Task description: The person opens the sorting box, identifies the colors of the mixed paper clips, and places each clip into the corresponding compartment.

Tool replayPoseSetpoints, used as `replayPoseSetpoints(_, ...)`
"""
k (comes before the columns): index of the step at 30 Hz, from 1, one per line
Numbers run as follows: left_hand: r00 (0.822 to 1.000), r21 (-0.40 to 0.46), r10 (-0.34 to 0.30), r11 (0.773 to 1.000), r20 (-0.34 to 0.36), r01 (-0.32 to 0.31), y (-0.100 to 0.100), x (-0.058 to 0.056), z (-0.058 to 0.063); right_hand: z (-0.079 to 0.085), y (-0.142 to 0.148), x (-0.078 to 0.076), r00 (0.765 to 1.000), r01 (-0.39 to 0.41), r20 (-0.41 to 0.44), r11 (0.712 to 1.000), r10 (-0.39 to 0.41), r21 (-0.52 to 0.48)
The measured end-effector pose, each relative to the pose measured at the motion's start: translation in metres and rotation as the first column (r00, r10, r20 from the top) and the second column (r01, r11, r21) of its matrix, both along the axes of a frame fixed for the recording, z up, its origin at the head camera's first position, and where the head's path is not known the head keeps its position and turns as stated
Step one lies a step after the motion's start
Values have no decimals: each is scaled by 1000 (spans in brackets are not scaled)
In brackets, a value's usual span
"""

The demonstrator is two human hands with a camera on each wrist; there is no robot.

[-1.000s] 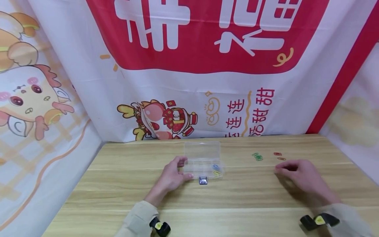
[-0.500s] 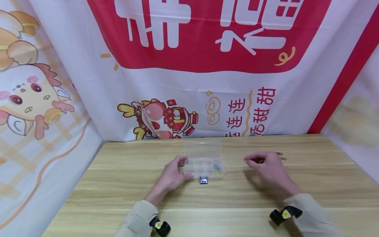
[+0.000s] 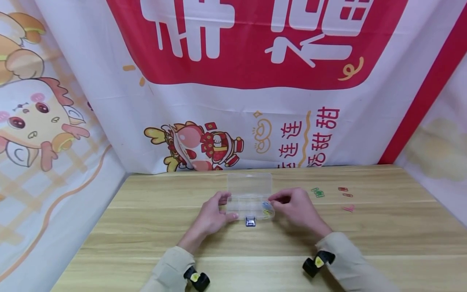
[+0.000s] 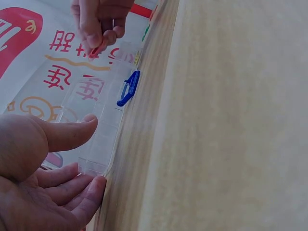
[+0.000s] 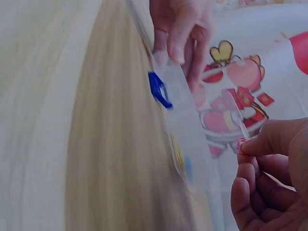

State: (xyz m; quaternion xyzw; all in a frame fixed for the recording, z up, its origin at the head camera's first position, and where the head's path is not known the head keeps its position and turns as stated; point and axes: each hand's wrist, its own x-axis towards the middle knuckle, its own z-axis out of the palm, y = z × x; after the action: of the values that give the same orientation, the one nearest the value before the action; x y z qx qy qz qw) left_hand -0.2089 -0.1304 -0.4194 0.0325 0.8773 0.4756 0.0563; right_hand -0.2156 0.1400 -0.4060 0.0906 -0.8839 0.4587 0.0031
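A clear compartment box [image 3: 245, 207] with a blue latch [image 4: 129, 88] lies on the table, its lid [image 3: 249, 184] raised at the back. My left hand [image 3: 215, 215] holds the box's left end between thumb and fingers. Blue paper clips [image 3: 266, 205] and yellow paper clips [image 3: 268, 212] lie in compartments at the right end. Above that end, my right hand [image 3: 297, 207] pinches a small pink paper clip [image 5: 241, 145] between thumb and forefinger. The other compartments show no clips.
To the right on the wooden table [image 3: 226, 267] lie several green paper clips [image 3: 318, 193], red ones [image 3: 343, 189] behind, and pink ones [image 3: 348, 208] nearer. A printed cloth [image 3: 219, 97] hangs behind the table's back edge.
My right hand has travelled left from the pink clips to the box's right end, passing in front of the green clips. The left hand and box stay put.
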Motion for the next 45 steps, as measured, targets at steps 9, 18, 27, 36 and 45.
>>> replayPoseSetpoints(9,1000,-5,-3,1000,0,3,0,-1,0,-5,-31,1,998,-58,0,998,58,-13)
replayPoseSetpoints(18,1000,-15,-4,1000,0,4,0,-1,2,-9,-36,1,999,-34,-27,999,35,10)
replayPoseSetpoints(27,1000,-12,1,1000,5,-1,0,-1,2,-8,-30,2,1000,-13,-28,1000,14,12)
replayPoseSetpoints(36,1000,6,-11,1000,-17,11,0,-1,0,-4,5,5,999,-23,-36,999,24,23)
replayPoseSetpoints(45,1000,1,-9,1000,-17,9,1,0,0,2,64,11,997,69,-26,996,-68,54)
